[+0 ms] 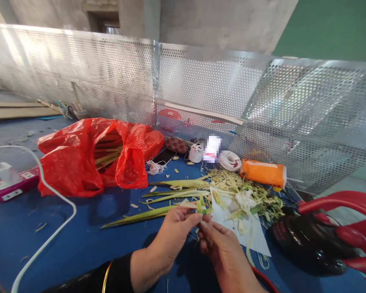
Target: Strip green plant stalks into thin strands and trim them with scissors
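My left hand (178, 225) and my right hand (215, 236) meet above the blue table, fingertips nearly touching. Both are pinched on a small folded piece of green leaf strip (200, 205), which sticks up between the thumbs and fingers. The fingers cover its lower part. Long pale-green leaves (177, 194) lie on the table just beyond the hands. To the right, a white sheet of paper (259, 234) carries leaf scraps and a crumpled white tissue (245, 200). Behind it spreads a heap of shredded leaf trimmings (232, 181).
A red plastic bag (70, 158) of long leaves stands left, near a white cable (59, 197) and purple power strip (16, 187). A black-and-red kettle-like appliance (311, 242) sits right. Orange pack (262, 173), tape roll (231, 160) and lit phone (212, 147) line the perforated metal screen (207, 77).
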